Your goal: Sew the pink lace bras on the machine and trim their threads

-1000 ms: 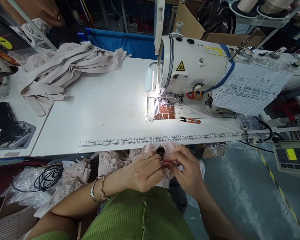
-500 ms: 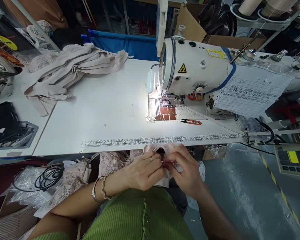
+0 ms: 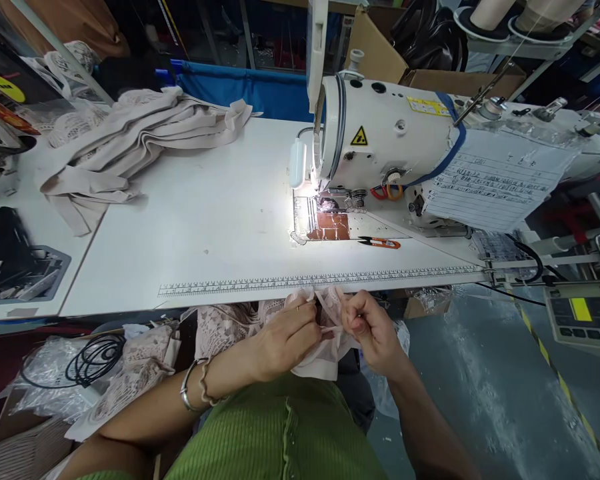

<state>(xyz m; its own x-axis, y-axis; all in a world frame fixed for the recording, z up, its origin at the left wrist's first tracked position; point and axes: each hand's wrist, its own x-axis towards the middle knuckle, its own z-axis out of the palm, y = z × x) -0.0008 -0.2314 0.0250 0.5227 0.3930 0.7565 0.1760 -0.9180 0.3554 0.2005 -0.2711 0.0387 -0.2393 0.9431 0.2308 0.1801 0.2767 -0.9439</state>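
Observation:
A pale pink lace garment (image 3: 320, 363) hangs over my lap, just below the table's front edge. My left hand (image 3: 287, 337) is closed on its upper part, fingers curled with the knuckles up. To the right, my right hand (image 3: 373, 330) pinches the garment's edge between thumb and fingers. Between the two hands the thin fabric is drawn out; the exact spot under the left fingers is hidden. More pink lace (image 3: 225, 327) lies left of my left hand, below the table.
Ahead stands a white sewing machine (image 3: 380, 133) with its lamp lit. Orange thread snips (image 3: 380, 243) and a printed ruler (image 3: 310, 281) are on the table (image 3: 205, 233). Beige fabric strips (image 3: 150, 140) are heaped at the back left, a grey tray (image 3: 55, 273) at the left.
My right hand has moved a little right, away from the left hand, spreading the garment between them. More of the fabric shows below my hands. The view has shifted slightly.

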